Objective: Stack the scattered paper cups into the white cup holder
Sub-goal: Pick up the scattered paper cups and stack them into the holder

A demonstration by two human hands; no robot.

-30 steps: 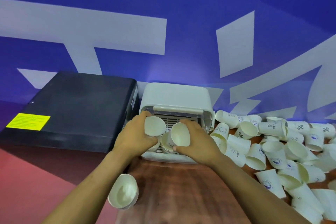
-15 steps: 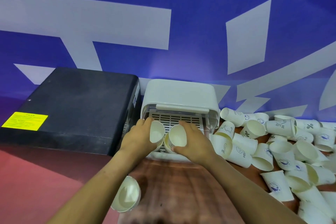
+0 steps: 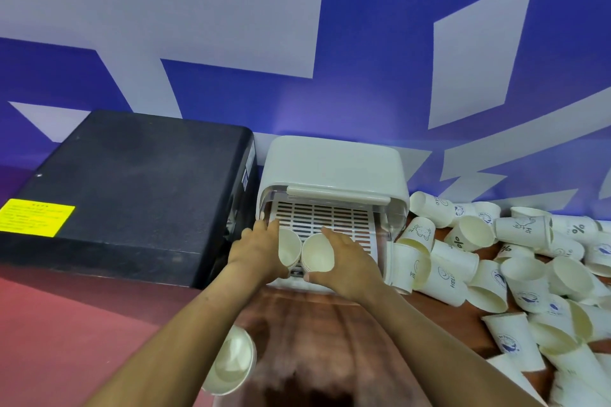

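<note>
Both hands have a closed grip, each on its own nested stack of paper cups: the left hand (image 3: 256,249) curls round the left stack (image 3: 289,248) and the right hand (image 3: 347,256) wraps the right stack (image 3: 318,253), mouths turned toward the viewer, the two stacks just beside one another. Both stacks sit at the open front of the white cup holder (image 3: 334,168), over its slotted tray (image 3: 325,220); whether their bases touch the tray cannot be told. In my judgement the step in hand is seating these two stacks inside the holder. The next move calls for pushing them back under the raised lid without crushing the thin rims, then letting go and reaching right for more. Much of the task remains: a large heap of loose cups (image 3: 515,261) lies on its sides to the right of the holder, the nearest ones touching its right wall, and one stray cup (image 3: 231,362) lies near the left forearm at the front. The surface (image 3: 317,327) is dark red-brown wood grain where bare. A black box (image 3: 132,182) with a yellow label (image 3: 34,220) stands just beside the holder on the left. Behind everything hangs a blue backdrop (image 3: 363,43) with large pale shapes.
</note>
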